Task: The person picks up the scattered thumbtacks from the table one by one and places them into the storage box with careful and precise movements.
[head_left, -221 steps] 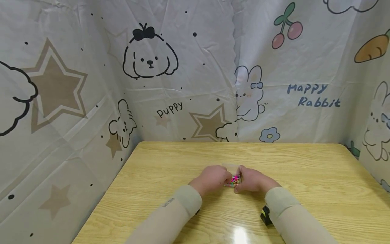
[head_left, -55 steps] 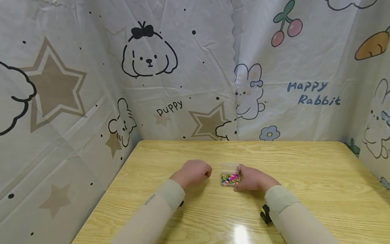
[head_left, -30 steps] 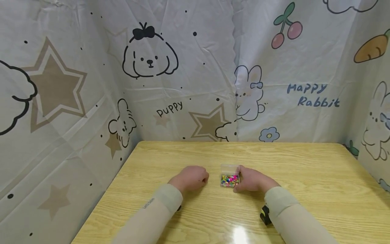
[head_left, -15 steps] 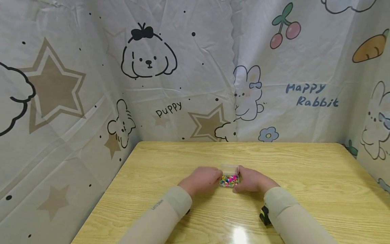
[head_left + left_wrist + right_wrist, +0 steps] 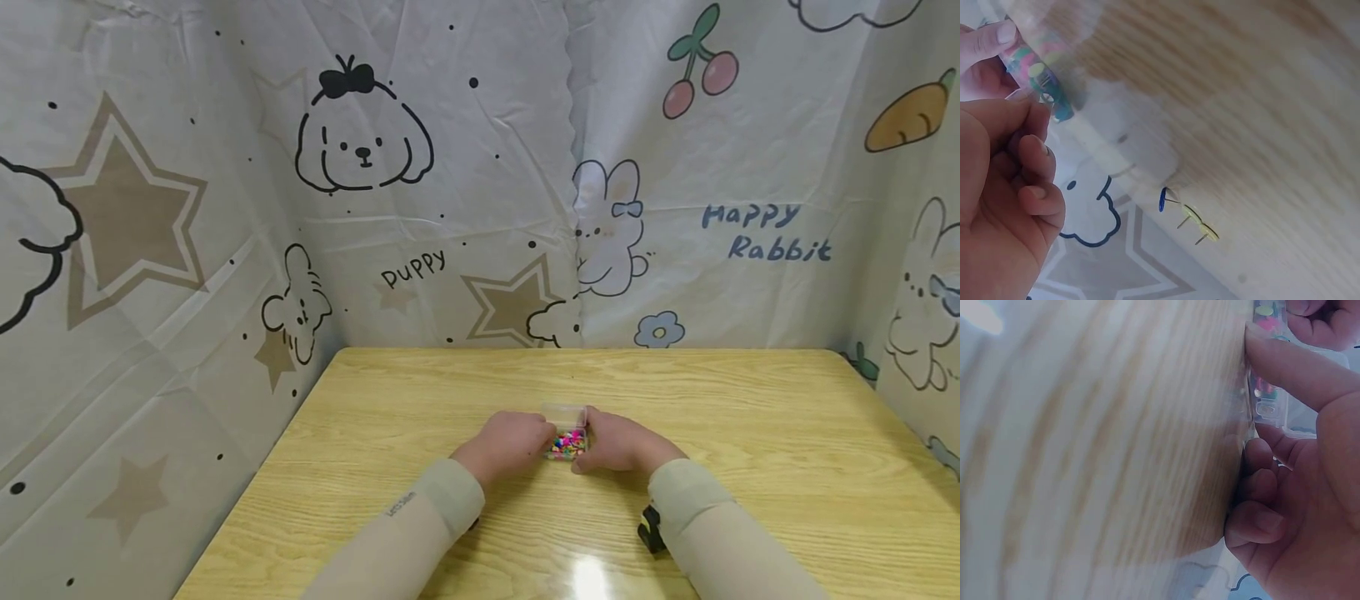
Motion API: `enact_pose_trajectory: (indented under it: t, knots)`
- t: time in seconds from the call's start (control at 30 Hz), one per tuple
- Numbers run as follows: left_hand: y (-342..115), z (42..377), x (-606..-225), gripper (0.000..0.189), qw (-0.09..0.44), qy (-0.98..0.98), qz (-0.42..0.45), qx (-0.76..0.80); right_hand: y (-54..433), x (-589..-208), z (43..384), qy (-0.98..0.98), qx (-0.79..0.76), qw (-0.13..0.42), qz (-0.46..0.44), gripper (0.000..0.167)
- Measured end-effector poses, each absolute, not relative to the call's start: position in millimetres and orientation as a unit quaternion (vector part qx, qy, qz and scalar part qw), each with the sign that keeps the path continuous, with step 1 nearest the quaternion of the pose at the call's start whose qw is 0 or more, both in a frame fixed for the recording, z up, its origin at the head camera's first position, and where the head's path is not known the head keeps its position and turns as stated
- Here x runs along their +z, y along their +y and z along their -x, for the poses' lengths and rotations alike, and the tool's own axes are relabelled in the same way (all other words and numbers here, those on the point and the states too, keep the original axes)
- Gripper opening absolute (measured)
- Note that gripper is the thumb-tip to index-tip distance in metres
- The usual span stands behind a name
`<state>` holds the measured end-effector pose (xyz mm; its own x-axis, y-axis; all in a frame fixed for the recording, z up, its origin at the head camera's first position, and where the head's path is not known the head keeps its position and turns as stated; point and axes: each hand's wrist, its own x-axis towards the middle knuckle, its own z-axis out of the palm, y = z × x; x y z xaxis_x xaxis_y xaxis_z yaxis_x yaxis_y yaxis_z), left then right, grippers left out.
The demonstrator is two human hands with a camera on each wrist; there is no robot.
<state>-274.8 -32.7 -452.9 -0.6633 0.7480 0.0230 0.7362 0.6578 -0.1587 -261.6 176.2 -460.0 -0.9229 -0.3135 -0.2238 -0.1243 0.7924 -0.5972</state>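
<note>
A small clear plastic box [image 5: 564, 415] stands on the table with its hinged lid raised at the back, full of multicoloured thumbtacks [image 5: 570, 443]. My right hand [image 5: 618, 442] grips the box's right side between thumb and fingers; in the right wrist view the thumb lies along the box's front wall [image 5: 1267, 411]. My left hand [image 5: 513, 442] has its curled fingertips at the left part of the box, over the tacks. Whether they pinch a tack is hidden. In the left wrist view, a blue thumbtack [image 5: 1162, 199] and two yellow thumbtacks [image 5: 1200, 223] lie in a row on the table.
The wood-grain table [image 5: 712, 400] reaches back to a printed cloth curtain [image 5: 450, 192], which also hangs along the left and right sides. A black device [image 5: 651, 529] sits under the right wrist.
About 1.8 to 1 second ago my left hand was on the table left of the box; since then it has moved right to the box. The right hand and box have stayed in place.
</note>
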Motion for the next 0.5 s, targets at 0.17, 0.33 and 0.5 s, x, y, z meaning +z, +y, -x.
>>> enact_pose_trajectory:
  t: [0.17, 0.33, 0.5]
  knots:
    - [-36.1, 274.9, -451.9, 0.021, 0.052, -0.906, 0.416, 0.064, 176.6, -460.3, 260.8, 0.933, -0.301, 0.158, 0.117, 0.056]
    - [-44.8, 276.1, -444.0, 0.021, 0.040, -0.909, 0.413, 0.024, 176.6, -461.4, 260.9, 0.932, -0.306, 0.157, 0.114, 0.059]
    - [-62.3, 279.6, -436.3, 0.018, 0.026, -0.915, 0.402, 0.013, 176.7, -461.4, 261.6, 0.931, -0.309, 0.159, 0.114, 0.060]
